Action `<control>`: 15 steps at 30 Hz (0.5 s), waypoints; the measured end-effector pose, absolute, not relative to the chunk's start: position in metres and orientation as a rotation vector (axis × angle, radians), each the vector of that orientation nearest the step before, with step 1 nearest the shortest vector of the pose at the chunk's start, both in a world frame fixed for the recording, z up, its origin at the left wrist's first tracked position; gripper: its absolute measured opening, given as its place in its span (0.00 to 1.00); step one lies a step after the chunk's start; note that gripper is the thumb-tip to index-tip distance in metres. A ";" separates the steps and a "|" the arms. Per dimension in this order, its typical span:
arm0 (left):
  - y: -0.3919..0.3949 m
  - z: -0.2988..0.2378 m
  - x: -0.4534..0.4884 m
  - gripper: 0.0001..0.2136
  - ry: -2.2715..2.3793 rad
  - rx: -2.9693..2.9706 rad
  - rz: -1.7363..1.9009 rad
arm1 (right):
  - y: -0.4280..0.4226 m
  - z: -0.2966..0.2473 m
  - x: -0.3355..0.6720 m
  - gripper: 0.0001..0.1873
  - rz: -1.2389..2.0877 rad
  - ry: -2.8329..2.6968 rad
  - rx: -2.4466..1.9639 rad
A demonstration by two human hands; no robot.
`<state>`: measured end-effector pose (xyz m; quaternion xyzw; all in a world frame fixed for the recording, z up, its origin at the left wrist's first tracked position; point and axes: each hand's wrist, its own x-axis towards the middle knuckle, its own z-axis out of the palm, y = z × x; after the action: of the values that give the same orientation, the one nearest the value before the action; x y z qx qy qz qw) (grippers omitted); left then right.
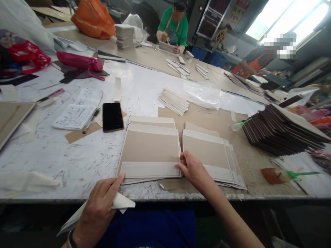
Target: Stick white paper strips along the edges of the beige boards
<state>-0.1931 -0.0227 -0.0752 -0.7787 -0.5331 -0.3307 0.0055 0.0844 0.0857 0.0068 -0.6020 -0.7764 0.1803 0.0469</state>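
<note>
Pos. ref.: black rect. smartphone w/ glossy dark screen (pixel 113 117), which lay flat on the white, scuffed worktop (pixel 85 155). L/R were the wearer's own.

Workpiece: the L stack of tan rect. boards w/ whitish strips along far and near edges (pixel 152 146) lay R of the phone and nearer the wearer. The R stack of similar tan boards, fanned out (pixel 204 153), lay farther R of the phone, just beside the L stack.

L hand (pixel 97 203): on the phone's near side, closed around folded white paper strips (pixel 123 202); thumb tip was at the near L corner of the L stack. R hand (pixel 191 167): R of the phone, on its near side, fingers bent at the R edge of the L stack; whether it pinched that edge could not be told.

Adj. items: open white notebook w/ handwriting (pixel 77 109) lay L of the phone, w/ a slim dark-and-clear pen (pixel 91 120) in between. A loose pile of narrow whitish strips (pixel 173 101) lay R of the phone, slightly farther off. A leaning stack of dark-edged boards (pixel 269 131) stood well R of the phone.
</note>
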 end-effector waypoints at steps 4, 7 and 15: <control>-0.022 -0.075 -0.192 0.22 -1.686 -2.442 -1.022 | 0.075 0.006 0.090 0.04 0.246 -2.352 -1.680; -0.024 -0.076 -0.189 0.23 -1.737 -2.407 -1.073 | 0.052 -0.006 0.083 0.16 -0.078 -2.437 -1.449; -0.025 -0.068 -0.185 0.23 -1.826 -2.398 -1.034 | 0.013 -0.053 0.052 0.31 -0.337 -2.657 -1.176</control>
<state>-0.1854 -0.0253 -0.0679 -0.7524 -0.5728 -0.3245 -0.0225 0.0524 0.0131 -0.0532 -0.3997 -0.9031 -0.1144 0.1079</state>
